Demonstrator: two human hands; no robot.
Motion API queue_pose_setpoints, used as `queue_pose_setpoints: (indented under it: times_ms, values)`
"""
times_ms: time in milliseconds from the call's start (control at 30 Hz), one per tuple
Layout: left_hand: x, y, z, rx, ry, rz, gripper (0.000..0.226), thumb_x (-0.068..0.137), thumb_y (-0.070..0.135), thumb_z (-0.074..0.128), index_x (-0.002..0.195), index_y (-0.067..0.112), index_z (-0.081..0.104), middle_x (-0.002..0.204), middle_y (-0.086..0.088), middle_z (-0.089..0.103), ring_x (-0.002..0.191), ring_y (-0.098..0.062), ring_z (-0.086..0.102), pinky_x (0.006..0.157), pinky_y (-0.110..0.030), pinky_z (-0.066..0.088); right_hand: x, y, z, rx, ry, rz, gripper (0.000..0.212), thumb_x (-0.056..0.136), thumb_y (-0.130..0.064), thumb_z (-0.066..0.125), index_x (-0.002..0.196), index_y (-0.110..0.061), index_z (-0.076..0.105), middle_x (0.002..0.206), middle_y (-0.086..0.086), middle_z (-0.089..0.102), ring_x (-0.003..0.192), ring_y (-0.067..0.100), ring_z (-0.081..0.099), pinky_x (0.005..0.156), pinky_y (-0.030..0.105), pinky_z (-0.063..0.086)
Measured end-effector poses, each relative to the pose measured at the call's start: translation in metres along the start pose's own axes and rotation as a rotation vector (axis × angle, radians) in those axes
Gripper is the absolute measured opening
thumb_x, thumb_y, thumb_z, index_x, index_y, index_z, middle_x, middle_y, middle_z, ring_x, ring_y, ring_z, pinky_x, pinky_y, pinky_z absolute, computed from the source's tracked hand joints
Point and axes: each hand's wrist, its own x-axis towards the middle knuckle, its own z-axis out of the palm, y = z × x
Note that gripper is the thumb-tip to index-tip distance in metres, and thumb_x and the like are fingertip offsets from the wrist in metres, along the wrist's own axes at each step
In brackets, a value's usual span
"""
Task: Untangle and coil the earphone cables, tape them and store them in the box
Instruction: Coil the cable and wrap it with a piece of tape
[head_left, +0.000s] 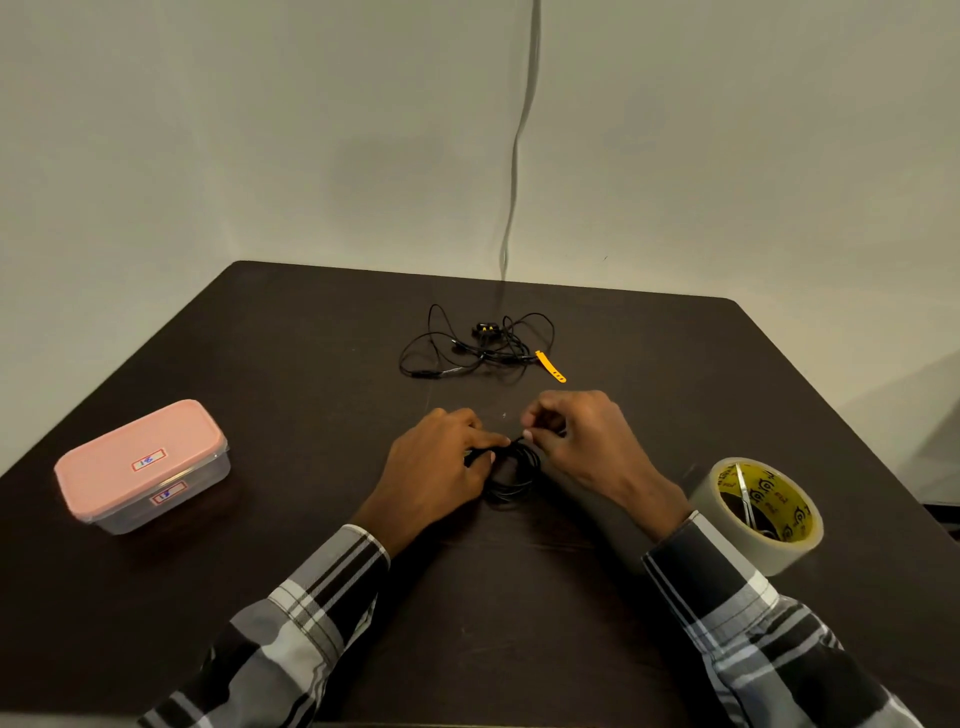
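A black earphone cable wound into a small coil (511, 475) lies on the dark table between my hands. My left hand (441, 462) pinches the coil's left side. My right hand (576, 441) pinches a loose end of the same cable just above the coil. Farther back a second black earphone set (475, 343) lies tangled, with a yellow strap (549, 366) at its right end. A clear box with a pink lid (140, 462) stands shut at the left. A roll of clear tape (761, 512) with a yellow core sits at the right.
Small scissors (745, 501) stand inside the tape roll's core. The dark table (311, 374) fits into a corner of two plain walls. A thin cable (514, 156) hangs down along the wall corner behind the table.
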Motion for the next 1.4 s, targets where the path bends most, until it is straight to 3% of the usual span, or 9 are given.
queue_pose_setpoints:
  times_ms: [267,700,800,900,1033,1200,1400]
  values:
    - [-0.001,0.001,0.004,-0.018,0.039,-0.013,0.027,0.094,0.038,0.055,0.118,0.042,0.066,0.111,0.019,0.058,0.101,-0.007,0.047,0.067,-0.024,0.036,-0.006,0.02,0.007,-0.003,-0.065,0.132,0.006,0.083,-0.027,0.076,0.086,-0.031,0.075,0.089,-0.012,0.073,0.083,0.006,0.066,0.076,0.033,0.057]
    - [0.01,0.0,0.001,-0.197,0.058,-0.038,0.016,0.091,0.038,0.062,0.102,0.032,0.073,0.105,0.014,0.066,0.1,-0.011,0.052,0.08,-0.035,0.051,0.001,0.013,0.004,0.114,-0.096,0.141,0.004,0.087,-0.028,0.073,0.089,-0.028,0.076,0.096,-0.012,0.073,0.092,0.005,0.066,0.086,0.033,0.056]
    - [0.011,-0.003,0.002,-0.242,0.06,-0.034,0.014,0.091,0.036,0.063,0.099,0.032,0.074,0.103,0.014,0.067,0.1,-0.01,0.056,0.087,-0.028,0.043,0.0,0.013,0.003,0.125,-0.083,0.149,0.006,0.089,-0.027,0.07,0.092,-0.027,0.076,0.095,-0.012,0.074,0.089,0.005,0.068,0.085,0.033,0.056]
    - [0.013,-0.006,0.002,-0.362,0.087,-0.058,0.013,0.091,0.034,0.064,0.097,0.031,0.075,0.1,0.016,0.069,0.099,-0.006,0.06,0.085,-0.019,0.038,0.001,0.014,0.002,0.145,-0.032,0.176,0.009,0.09,-0.025,0.068,0.093,-0.025,0.076,0.093,-0.011,0.075,0.089,0.007,0.069,0.085,0.033,0.056]
    - [0.017,-0.007,-0.003,-0.496,0.151,-0.102,0.013,0.091,0.031,0.065,0.097,0.028,0.076,0.096,0.016,0.072,0.093,-0.001,0.064,0.083,-0.032,0.054,0.002,0.013,-0.002,0.205,0.049,0.19,0.011,0.092,-0.024,0.066,0.095,-0.024,0.077,0.09,-0.012,0.073,0.086,0.003,0.067,0.08,0.029,0.055]
    - [0.021,-0.01,-0.009,-0.542,0.172,-0.128,0.011,0.089,0.028,0.067,0.096,0.028,0.076,0.096,0.015,0.073,0.094,-0.001,0.065,0.086,-0.038,0.056,0.003,0.012,-0.007,0.249,0.109,0.198,0.011,0.093,-0.025,0.066,0.095,-0.022,0.076,0.089,-0.009,0.074,0.084,0.006,0.068,0.079,0.032,0.058]
    - [0.016,-0.009,-0.01,-0.468,0.084,-0.068,0.006,0.085,0.03,0.072,0.088,0.031,0.077,0.089,0.018,0.073,0.088,0.003,0.065,0.083,-0.033,0.055,0.001,0.011,-0.003,0.204,0.005,0.197,0.007,0.089,-0.025,0.07,0.088,-0.025,0.077,0.087,-0.011,0.074,0.083,0.005,0.068,0.081,0.034,0.057]
